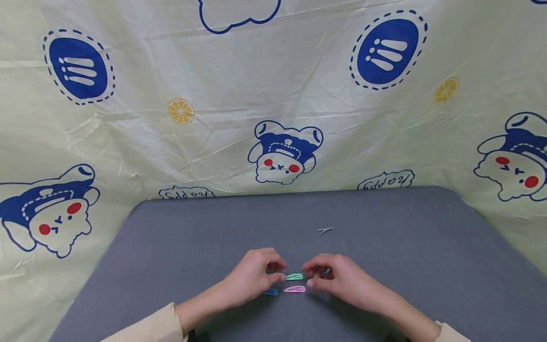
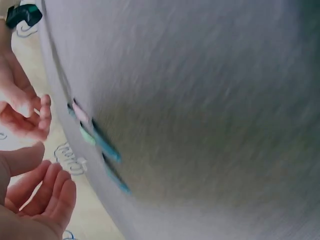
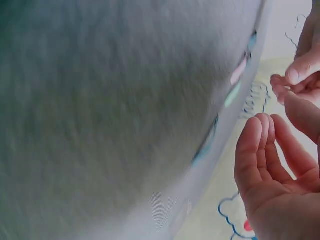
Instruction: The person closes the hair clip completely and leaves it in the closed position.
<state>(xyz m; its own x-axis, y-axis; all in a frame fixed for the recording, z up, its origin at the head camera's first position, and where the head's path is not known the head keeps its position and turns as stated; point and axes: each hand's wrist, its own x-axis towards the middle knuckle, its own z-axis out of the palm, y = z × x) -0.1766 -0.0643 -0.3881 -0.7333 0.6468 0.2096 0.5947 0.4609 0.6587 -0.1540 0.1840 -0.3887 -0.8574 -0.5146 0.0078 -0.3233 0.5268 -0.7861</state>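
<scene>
Snap hair clips lie on the grey table between and under the hands. The green clip [image 1: 294, 276] sits just beyond the pink clip [image 1: 294, 289]. A blue clip [image 1: 271, 292] is partly covered by my left hand [image 1: 254, 275] in the head view, and another blue clip [image 1: 326, 272] shows between the fingers of my right hand [image 1: 342, 278]. Both wrist views show the hands raised above the cloth, fingers loosely bent, thumbs apart from the fingertips, holding nothing. Two blue clips [image 2: 106, 141] lie closest in the left wrist view.
A thin, pale Y-shaped piece [image 1: 325, 230] lies farther back on the grey tabletop [image 1: 179, 247]. Behind the table's far edge hangs a cream curtain [image 1: 222, 85] printed with blue cartoon figures.
</scene>
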